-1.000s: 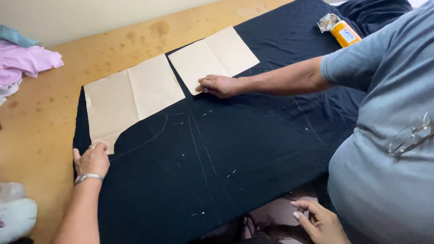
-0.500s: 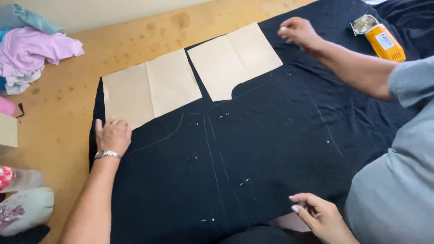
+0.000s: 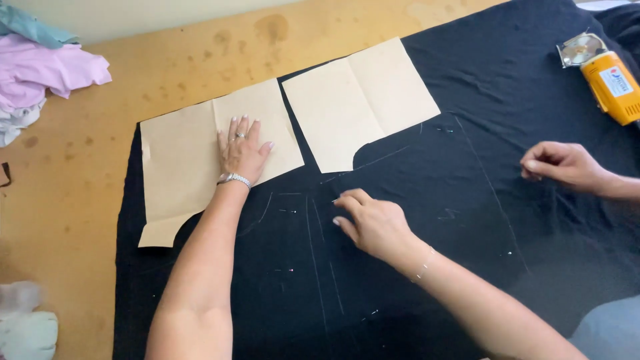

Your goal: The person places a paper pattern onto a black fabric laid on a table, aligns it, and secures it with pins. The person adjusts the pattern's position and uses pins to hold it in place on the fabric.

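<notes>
Left hand (image 3: 243, 152): flat, fingers spread, pressing the left paper pattern piece (image 3: 200, 157) at centre left.
Right hand (image 3: 373, 223): fingers loosely curled, tips on the black fabric (image 3: 413, 267) at centre, holding nothing.
Other person's hand (image 3: 563, 165): curled, right edge.

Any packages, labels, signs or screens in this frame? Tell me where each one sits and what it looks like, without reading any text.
Label: a small white rectangular sticker with dark print, on the top face of the yellow handheld rotary fabric cutter lying on the black cloth at the upper right edge.
No packages, signs or screens are visible.
</notes>
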